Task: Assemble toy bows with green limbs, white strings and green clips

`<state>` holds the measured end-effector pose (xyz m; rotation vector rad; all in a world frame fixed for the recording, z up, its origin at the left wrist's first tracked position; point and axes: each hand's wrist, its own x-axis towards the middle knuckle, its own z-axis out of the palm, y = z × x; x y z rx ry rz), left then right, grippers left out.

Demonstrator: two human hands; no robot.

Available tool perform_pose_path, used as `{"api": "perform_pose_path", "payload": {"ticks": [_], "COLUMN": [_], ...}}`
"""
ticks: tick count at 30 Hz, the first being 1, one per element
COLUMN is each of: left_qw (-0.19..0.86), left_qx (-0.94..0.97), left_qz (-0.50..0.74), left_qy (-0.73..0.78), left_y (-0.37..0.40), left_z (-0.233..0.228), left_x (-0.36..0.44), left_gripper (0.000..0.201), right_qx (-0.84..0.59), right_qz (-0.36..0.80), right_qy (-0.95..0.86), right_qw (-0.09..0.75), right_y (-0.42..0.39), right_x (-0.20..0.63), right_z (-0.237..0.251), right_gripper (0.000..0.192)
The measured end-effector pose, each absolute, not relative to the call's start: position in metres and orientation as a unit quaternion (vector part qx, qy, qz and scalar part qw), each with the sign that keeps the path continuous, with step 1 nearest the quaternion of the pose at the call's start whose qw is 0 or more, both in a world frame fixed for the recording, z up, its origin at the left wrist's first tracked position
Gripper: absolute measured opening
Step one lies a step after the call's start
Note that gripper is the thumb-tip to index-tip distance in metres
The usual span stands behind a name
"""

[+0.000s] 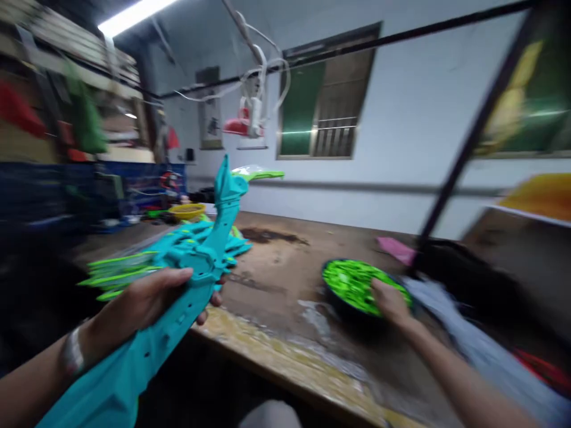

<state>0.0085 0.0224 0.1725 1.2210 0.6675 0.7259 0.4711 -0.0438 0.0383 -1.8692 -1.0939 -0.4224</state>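
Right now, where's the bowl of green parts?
Head view, right of centre: the dark bowl of green parts sits on the wooden bench, under the right hand.

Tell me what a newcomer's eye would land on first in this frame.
The long teal toy gripped in the left hand at lower left, with bright green blades fanning out beside it. Next, the dark bowl of lime-green parts on the worn wooden bench, right of centre, with the right hand reaching into it. The picture is motion-blurred.
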Motion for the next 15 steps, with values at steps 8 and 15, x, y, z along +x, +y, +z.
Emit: {"api": "perform_pose_path", "payload": {"ticks": [8, 15], "left_qw": [0.778, 0.808], "left_qx": [0.532, 0.517], "left_qz": [0.222, 0.180], "left_qy": [0.251, 0.216], "left_y": [0.044, 0.032], "left_z": [0.054, 0.047], "left_x": [0.094, 0.129], "left_gripper": [0.052, 0.069], "right_qx": [-0.712, -0.549], "right_qz": [-0.021, -0.073], "right_qy": [-0.376, -0.554], "right_qw": [0.593, 0.622], "right_y": [-0.025, -0.055], "right_x": [0.491, 0.352], "right_z": [0.027, 0.033], "right_gripper": [0.023, 0.012]}}
